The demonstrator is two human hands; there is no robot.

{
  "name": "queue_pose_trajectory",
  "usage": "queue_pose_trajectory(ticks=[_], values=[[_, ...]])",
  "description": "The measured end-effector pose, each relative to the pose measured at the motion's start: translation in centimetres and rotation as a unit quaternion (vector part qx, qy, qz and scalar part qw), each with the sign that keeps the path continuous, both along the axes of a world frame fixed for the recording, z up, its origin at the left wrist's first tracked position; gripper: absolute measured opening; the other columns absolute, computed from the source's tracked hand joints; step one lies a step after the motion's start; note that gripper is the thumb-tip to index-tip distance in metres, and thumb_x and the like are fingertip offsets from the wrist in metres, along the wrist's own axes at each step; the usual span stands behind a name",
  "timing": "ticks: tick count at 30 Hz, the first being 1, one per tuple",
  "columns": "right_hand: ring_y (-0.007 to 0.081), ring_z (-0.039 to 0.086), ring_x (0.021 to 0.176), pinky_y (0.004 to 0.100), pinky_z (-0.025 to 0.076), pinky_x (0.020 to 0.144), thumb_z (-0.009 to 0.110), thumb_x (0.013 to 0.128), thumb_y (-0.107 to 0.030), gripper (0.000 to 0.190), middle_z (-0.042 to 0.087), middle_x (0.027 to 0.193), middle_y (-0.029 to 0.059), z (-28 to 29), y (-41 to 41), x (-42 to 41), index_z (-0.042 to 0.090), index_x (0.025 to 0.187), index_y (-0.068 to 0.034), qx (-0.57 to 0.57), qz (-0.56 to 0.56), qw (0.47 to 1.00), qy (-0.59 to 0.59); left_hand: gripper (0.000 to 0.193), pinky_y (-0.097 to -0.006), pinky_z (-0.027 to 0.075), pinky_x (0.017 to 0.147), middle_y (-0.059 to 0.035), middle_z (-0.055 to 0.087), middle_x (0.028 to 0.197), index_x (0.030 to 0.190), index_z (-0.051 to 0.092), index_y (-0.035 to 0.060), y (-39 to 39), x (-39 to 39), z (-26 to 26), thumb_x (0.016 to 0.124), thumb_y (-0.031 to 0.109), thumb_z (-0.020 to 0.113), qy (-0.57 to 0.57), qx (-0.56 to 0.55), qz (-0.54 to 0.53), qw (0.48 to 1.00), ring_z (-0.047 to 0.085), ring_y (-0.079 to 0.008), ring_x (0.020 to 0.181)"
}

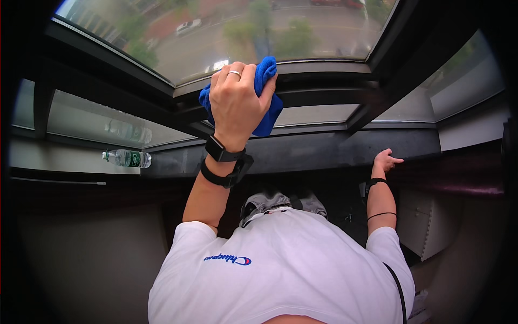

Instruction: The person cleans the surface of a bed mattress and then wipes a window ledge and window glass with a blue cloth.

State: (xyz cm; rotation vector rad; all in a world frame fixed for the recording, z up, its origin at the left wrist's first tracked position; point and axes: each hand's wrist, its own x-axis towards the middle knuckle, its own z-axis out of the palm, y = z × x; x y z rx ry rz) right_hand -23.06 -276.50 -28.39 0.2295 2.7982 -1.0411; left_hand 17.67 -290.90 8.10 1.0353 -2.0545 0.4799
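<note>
My left hand (238,93) grips a bunched blue cloth (267,117), whose folds stick out on both sides of my fingers. The cloth lies at the lower edge of a window pane (283,36), over its dark frame (323,79); my hand hides part of the contact. Lower and to the right, my right hand (387,160) holds nothing that I can see. Its fingers are spread beside the front edge of the dark window sill (299,150); whether it rests on the sill is unclear.
A clear plastic bottle (128,158) with a green label lies on its side at the sill's left end. Dark frame bars (360,113) cross in front of the lower panes (311,113). A pale cabinet-like box (425,222) stands below on the right.
</note>
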Motion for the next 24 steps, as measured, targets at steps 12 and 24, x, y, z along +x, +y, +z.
queue_pose_trajectory(ticks=[12,24], values=[[0.0526,0.056,0.119,0.0591,0.044,0.104,0.045,0.093,-0.046,0.09,0.046,0.137,0.0398,0.6,-0.2,0.5,0.002,0.161,-0.004,-0.008,-0.001,1.0,-0.003,0.03,-0.0403,0.047,0.076,-0.0095,0.066,0.081,0.086,0.072,0.0031,1.2,0.0,0.5,0.086,0.033,0.077,-0.004,0.014,-0.004,1.0,0.063,-0.0294,0.078],[0.0528,0.054,0.122,0.0585,0.044,0.105,0.045,0.093,-0.044,0.091,0.045,0.137,0.0407,0.8,-0.2,0.6,0.0,0.16,-0.003,-0.018,0.01,1.0,-0.003,0.027,-0.0411,0.049,0.078,-0.0098,0.066,0.092,0.092,0.07,0.0039,1.3,1.1,0.8,0.077,0.024,0.079,-0.025,0.062,-0.004,0.998,0.061,-0.0292,0.091]])
